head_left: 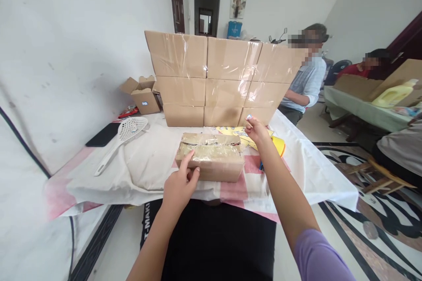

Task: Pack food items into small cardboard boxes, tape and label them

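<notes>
A small taped cardboard box (214, 169) lies on the cloth in front of me, with a dark, ragged slit along its top. My left hand (180, 184) holds its near left side, index finger on the top edge and thumb against the front face. Beyond the box, to the right, my right hand (257, 131) is raised with its fingers pinched on a small white and blue piece (249, 117), perhaps a sticker. Behind both hands stands a wall of stacked cardboard boxes (227, 59) wrapped in clear tape. A yellow item (278, 145) lies partly hidden behind my right forearm.
At the left are a white slotted ladle (132, 128), a black flat object (103, 135) and an open cardboard box (145, 99) with a small label. A person (311, 74) stands past the stack at the right. Another table (359, 107) bears a yellow jug (394, 94).
</notes>
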The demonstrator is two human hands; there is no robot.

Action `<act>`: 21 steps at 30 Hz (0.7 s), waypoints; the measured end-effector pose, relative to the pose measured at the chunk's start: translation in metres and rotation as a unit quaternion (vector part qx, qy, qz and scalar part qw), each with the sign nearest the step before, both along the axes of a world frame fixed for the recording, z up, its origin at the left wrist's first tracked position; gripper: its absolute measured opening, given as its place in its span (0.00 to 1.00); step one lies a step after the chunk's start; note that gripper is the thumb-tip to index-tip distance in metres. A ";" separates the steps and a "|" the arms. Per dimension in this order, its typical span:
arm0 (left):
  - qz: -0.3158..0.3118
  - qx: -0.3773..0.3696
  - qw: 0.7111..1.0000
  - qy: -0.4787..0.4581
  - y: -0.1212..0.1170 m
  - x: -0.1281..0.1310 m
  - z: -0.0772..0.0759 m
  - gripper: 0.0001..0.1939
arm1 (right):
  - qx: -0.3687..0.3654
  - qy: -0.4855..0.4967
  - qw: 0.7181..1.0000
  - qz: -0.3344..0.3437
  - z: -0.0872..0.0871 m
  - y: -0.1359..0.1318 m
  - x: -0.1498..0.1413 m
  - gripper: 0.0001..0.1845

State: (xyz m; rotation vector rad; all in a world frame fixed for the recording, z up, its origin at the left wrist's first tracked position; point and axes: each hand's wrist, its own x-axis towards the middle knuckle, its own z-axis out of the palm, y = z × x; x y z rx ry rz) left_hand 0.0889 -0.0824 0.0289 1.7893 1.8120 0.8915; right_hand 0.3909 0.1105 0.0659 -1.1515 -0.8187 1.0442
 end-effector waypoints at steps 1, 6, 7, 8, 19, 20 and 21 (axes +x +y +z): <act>0.006 0.004 1.000 0.000 0.001 -0.002 0.000 0.30 | 0.011 0.006 1.000 -0.001 -0.001 -0.009 0.000 0.14; 0.044 0.024 0.997 -0.053 0.010 -0.019 0.000 0.31 | 0.053 0.013 0.997 -0.055 -0.026 -0.063 -0.005 0.20; 0.052 0.028 0.996 -0.066 0.012 -0.021 0.000 0.31 | 0.054 0.017 0.997 -0.056 -0.033 -0.073 -0.010 0.21; 0.060 0.032 0.995 -0.075 0.014 -0.023 -0.001 0.31 | 0.053 0.024 0.997 -0.048 -0.040 -0.083 -0.017 0.22; 0.101 0.062 0.991 -0.053 0.018 -0.016 -0.006 0.34 | 0.016 0.099 0.986 0.135 -0.078 -0.118 -0.067 0.20; 0.103 0.061 0.992 -0.049 0.018 -0.016 -0.005 0.34 | 0.015 0.100 0.984 0.146 -0.079 -0.118 -0.064 0.20; 0.101 0.060 0.992 -0.049 0.018 -0.015 -0.004 0.35 | 0.014 0.099 0.982 0.159 -0.080 -0.118 -0.062 0.20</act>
